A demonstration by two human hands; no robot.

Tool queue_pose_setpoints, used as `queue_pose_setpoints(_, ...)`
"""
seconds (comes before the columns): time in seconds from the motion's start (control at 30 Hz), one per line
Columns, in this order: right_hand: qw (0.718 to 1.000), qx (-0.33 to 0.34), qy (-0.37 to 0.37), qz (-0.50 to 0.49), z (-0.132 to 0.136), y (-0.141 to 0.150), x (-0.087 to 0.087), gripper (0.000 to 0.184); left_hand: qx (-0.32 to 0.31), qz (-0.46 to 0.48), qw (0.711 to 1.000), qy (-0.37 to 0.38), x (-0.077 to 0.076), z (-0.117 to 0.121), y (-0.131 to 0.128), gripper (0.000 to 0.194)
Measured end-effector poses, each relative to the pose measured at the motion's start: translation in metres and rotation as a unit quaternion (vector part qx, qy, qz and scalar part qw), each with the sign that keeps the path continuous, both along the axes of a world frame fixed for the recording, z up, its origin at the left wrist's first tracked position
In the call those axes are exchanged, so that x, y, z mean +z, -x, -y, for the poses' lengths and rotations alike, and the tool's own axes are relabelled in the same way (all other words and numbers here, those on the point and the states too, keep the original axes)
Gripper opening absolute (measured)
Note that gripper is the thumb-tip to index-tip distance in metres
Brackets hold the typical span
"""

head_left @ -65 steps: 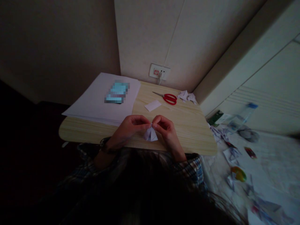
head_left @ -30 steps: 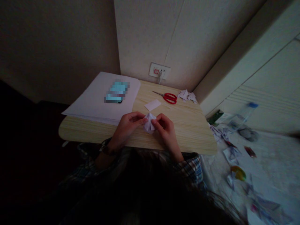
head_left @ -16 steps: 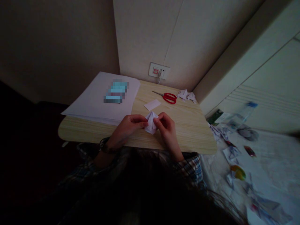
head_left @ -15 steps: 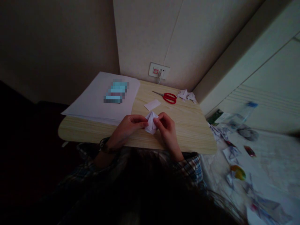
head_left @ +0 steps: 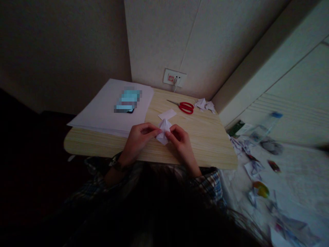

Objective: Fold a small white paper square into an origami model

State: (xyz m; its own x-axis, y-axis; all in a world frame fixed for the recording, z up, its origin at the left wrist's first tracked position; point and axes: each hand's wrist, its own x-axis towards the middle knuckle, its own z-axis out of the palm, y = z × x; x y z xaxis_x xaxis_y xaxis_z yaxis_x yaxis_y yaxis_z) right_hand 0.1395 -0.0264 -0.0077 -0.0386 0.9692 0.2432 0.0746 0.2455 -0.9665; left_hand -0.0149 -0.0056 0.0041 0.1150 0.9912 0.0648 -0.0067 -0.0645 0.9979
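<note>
A small piece of white folded paper [head_left: 164, 125], creased to a point at its far end, is held just above the front half of the wooden table [head_left: 205, 147]. My left hand [head_left: 140, 137] pinches its left side between thumb and fingers. On its right side my right hand [head_left: 180, 137] grips it, the thumb pressing on the upper face. Right behind it lies a small flat white paper slip [head_left: 167, 114]. Red-handled scissors [head_left: 185, 107] rest farther back, blades toward the left.
White paper sheets [head_left: 95, 109] cover the table's left side, with a blurred-out phone [head_left: 128, 101] on top. Several folded paper pieces [head_left: 205, 105] sit at the back right corner. A wall socket [head_left: 174, 77] is behind. Crumpled papers [head_left: 254, 168] and a plastic bottle [head_left: 267, 127] lie at right.
The folded paper has shifted slightly left and away from me, and a lower flap now shows below a crosswise fold. Both hands moved with it and still hold it.
</note>
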Motion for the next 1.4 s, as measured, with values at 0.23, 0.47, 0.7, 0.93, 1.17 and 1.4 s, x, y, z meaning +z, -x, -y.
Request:
queue_pose_setpoints(0.23,1.0,-0.019,0.002,-0.024,0.0,-0.001,-0.001,0.025,-0.045,0.012,0.999,0.009,-0.007,-0.005,0.003,0.014)
queue_pose_setpoints(0.47,0.999,-0.033,-0.013,-0.023,0.002,0.0,0.0,0.024,-0.069,0.015,0.996,0.046,-0.011,-0.006,0.004,0.013)
queue_pose_setpoints(0.7,0.999,-0.039,-0.018,-0.003,0.003,0.0,0.001,0.027,-0.084,-0.014,0.996,0.036,-0.012,-0.008,0.005,0.018)
queue_pose_setpoints(0.93,0.999,-0.033,-0.021,-0.001,0.003,0.0,0.002,0.025,-0.085,-0.016,0.995,0.042,-0.009,-0.006,0.005,0.016)
queue_pose_setpoints(1.17,0.999,-0.035,-0.029,0.009,0.003,-0.001,0.001,0.025,-0.073,-0.024,0.996,0.049,-0.006,-0.006,0.004,0.016)
queue_pose_setpoints(1.4,0.999,-0.031,-0.039,0.018,0.004,-0.001,0.001,0.023,-0.085,-0.019,0.994,0.059,-0.007,-0.007,0.004,0.017)
